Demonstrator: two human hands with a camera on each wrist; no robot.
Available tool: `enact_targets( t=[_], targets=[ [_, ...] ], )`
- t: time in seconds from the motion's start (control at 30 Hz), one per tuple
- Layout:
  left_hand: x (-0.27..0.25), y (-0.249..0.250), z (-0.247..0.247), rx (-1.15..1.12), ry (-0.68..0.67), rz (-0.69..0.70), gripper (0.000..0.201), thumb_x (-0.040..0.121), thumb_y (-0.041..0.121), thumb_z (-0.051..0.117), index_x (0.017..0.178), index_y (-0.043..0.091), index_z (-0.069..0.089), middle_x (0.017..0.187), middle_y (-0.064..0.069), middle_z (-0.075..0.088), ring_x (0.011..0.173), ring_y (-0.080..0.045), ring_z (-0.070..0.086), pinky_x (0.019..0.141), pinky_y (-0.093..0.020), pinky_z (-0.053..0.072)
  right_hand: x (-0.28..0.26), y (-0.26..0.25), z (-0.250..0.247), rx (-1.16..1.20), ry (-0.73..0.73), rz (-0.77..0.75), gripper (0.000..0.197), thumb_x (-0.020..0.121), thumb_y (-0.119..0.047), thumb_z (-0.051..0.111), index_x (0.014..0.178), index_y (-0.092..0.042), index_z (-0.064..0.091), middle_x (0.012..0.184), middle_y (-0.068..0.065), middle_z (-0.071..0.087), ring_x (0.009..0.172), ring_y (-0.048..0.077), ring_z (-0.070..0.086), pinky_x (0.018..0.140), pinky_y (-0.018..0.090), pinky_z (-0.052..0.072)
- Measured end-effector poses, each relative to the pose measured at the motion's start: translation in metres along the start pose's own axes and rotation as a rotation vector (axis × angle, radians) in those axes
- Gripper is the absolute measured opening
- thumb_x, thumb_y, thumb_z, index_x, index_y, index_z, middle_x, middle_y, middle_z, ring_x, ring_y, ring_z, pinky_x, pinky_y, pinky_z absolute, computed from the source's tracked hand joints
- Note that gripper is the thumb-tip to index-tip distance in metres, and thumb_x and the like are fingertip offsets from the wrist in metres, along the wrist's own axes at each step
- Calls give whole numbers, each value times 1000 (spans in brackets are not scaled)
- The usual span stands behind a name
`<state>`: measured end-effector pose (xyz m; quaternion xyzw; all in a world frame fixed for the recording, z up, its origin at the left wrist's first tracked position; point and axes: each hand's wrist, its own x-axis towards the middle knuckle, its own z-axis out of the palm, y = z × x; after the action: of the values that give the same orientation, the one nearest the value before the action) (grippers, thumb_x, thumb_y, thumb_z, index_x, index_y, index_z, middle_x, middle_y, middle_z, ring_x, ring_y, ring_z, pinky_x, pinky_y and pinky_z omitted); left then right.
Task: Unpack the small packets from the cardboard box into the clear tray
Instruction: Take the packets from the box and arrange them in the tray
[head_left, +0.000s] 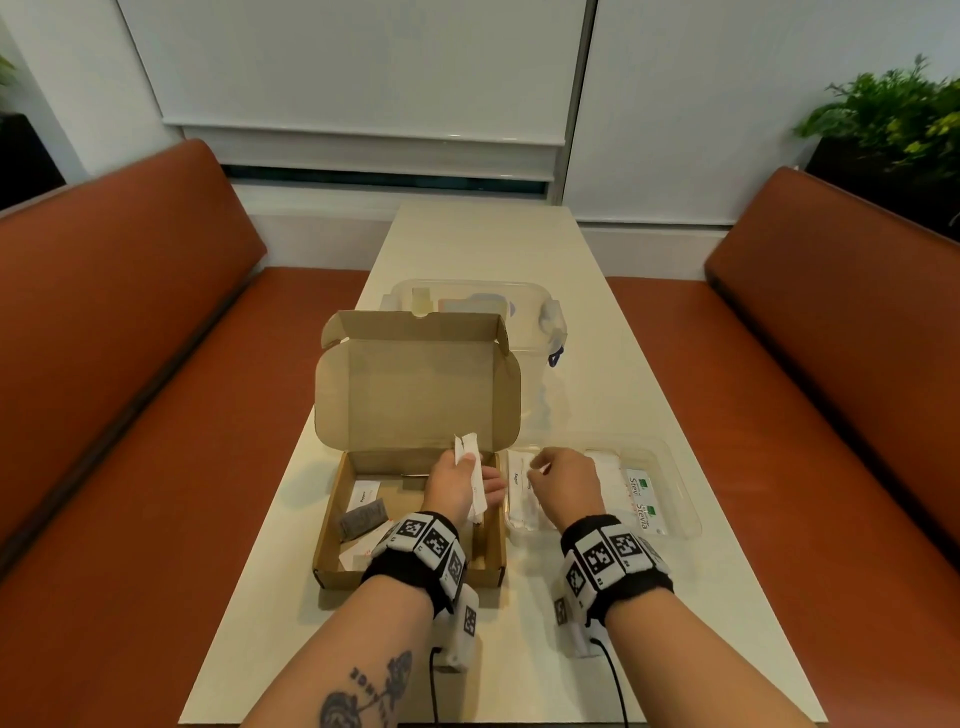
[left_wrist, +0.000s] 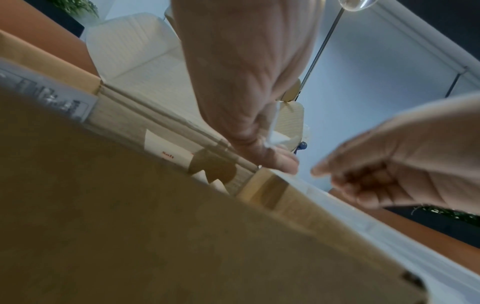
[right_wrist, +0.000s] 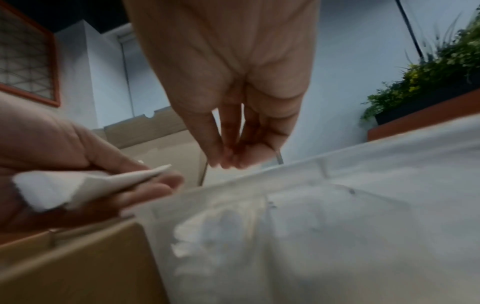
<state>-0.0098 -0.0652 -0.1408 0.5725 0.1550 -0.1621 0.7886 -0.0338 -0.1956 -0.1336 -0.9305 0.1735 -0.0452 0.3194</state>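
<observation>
The open cardboard box (head_left: 332, 509) sits in front of me with its lid standing up, and a white packet (head_left: 363, 493) and a grey packet (head_left: 363, 519) lie inside. My left hand (head_left: 457, 483) hovers over the box's right side and grips a bunch of white packets (head_left: 470, 467), also visible as white packets (right_wrist: 85, 187) in the right wrist view. The clear tray (head_left: 680, 499) lies right of the box and holds sugar packets (head_left: 517, 483) and Stevia packets (head_left: 644, 499). My right hand (head_left: 566, 488) hangs over the tray's left end, its fingertips (right_wrist: 228, 160) bunched together with no packet showing between them.
A clear lidded container (head_left: 519, 306) stands behind the box. Orange benches (head_left: 130, 364) run along both sides of the narrow cream table (head_left: 519, 649). A plant (head_left: 893, 114) is at the far right. A "Salt" packet (left_wrist: 166, 150) lies against the box's inner wall.
</observation>
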Motion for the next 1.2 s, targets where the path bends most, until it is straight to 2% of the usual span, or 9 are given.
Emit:
enact_targets(
  t=[0.13, 0.27, 0.4, 0.53, 0.67, 0.83, 0.97, 1.07, 1.2],
  targets=[
    [3, -2, -2, 85, -22, 37, 17, 102, 12, 37, 113, 4, 48, 87, -17, 65, 74, -26, 66, 62, -35, 59, -6, -23, -2, 228, -69, -69, 9, 86, -19, 62, 82, -12, 67, 75, 2, 66, 69, 15, 61, 63, 19, 48],
    [7, -4, -3, 200, -21, 64, 22, 100, 18, 43, 113, 8, 57, 81, -11, 63, 68, -26, 61, 66, -36, 50, -8, -34, 1, 277, -201, -53, 16, 81, -17, 68, 74, -14, 55, 77, 6, 62, 73, 20, 62, 76, 35, 55],
    [6, -2, -3, 210, -33, 67, 24, 101, 15, 39, 112, 4, 57, 105, -24, 64, 95, -36, 64, 85, -47, 54, -8, -34, 3, 283, -163, -59, 22, 78, -14, 70, 67, -18, 51, 66, -1, 56, 62, 14, 57, 62, 25, 51],
    [9, -1, -3, 100, 1, 28, 27, 102, 12, 33, 113, 0, 55, 105, -23, 65, 89, -30, 64, 62, -30, 54, -10, -30, 4, 271, -71, -119, 12, 76, -7, 61, 69, -11, 51, 67, 5, 54, 67, 24, 56, 64, 32, 50],
    [8, 1, -3, 140, 13, 76, 23, 100, 24, 47, 89, 6, 58, 64, -3, 53, 47, -10, 47, 41, -19, 39, -11, -24, 5, 187, -86, -200, 15, 76, -8, 65, 69, -16, 54, 81, 1, 55, 75, 15, 51, 65, 20, 38],
    [10, 1, -4, 214, 53, 133, 14, 94, 18, 58, 83, 10, 59, 58, 1, 42, 43, -8, 35, 39, -16, 32, -13, -18, 1, 283, -160, -173, 15, 75, -10, 71, 67, -18, 61, 63, -8, 53, 62, 6, 49, 60, 14, 40],
    [10, 1, -5, 208, 58, 149, 14, 92, 14, 60, 79, 12, 58, 55, 2, 39, 38, -5, 32, 38, -16, 30, -13, -16, -4, 406, -128, -104, 16, 79, -11, 69, 71, -20, 59, 67, -2, 62, 62, 9, 56, 64, 17, 47],
    [9, -1, -4, 221, 55, 155, 10, 92, 14, 61, 84, 8, 59, 55, 2, 41, 39, -5, 33, 38, -16, 30, -11, -14, -8, 431, -167, -68, 15, 78, -11, 72, 75, -21, 62, 69, 0, 65, 66, 11, 61, 64, 17, 49],
    [9, -1, -3, 213, 91, 154, 10, 93, 20, 60, 86, 12, 61, 72, -3, 57, 49, -10, 39, 47, -21, 34, -6, -4, -17, 427, -157, 7, 9, 77, -6, 73, 78, -13, 67, 72, 3, 66, 70, 15, 62, 72, 28, 54]
  ],
)
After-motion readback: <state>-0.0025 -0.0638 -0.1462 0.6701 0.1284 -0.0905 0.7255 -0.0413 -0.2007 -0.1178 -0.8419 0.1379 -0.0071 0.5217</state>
